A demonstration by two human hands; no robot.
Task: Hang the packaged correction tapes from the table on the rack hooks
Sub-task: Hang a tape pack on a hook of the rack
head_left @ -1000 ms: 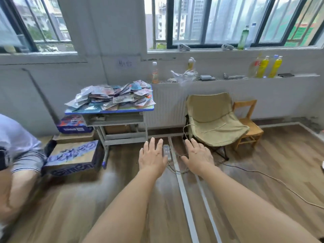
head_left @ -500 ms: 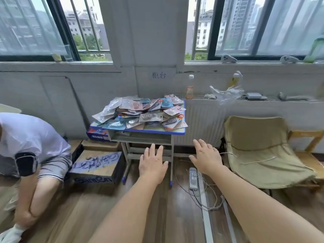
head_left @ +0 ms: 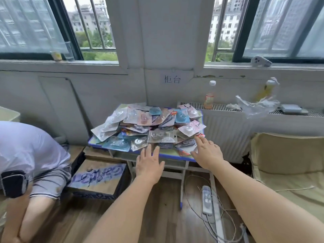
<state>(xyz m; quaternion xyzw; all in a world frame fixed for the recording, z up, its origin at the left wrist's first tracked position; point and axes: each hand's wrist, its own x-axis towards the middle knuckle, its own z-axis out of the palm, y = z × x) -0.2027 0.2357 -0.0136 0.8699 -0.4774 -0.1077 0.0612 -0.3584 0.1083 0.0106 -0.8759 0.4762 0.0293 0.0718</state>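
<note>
So both arms were stretched out from the bottom of the view. The left hand point(head_left: 149, 165) hung palm-down just short of the table point(head_left: 168, 156) edge, fingers straight and slightly spread, holding nothing, which to me read as getting ready to reach in. The right hand point(head_left: 207, 151) was a bit further in, fingers also straight, grip apart, index tip at or just over the nearest packs at the front right corner. I couldn't tell if it was actually touching.

The packaged correction tapes point(head_left: 149, 125) were all dumped in one loose overlapping heap on the table, so I'd guess the plan was to peel off a top one. No rack in view.

Compared to half a second before, the table was much closer and the hands had reached its edge; a second before, they were over bare floor.
</note>
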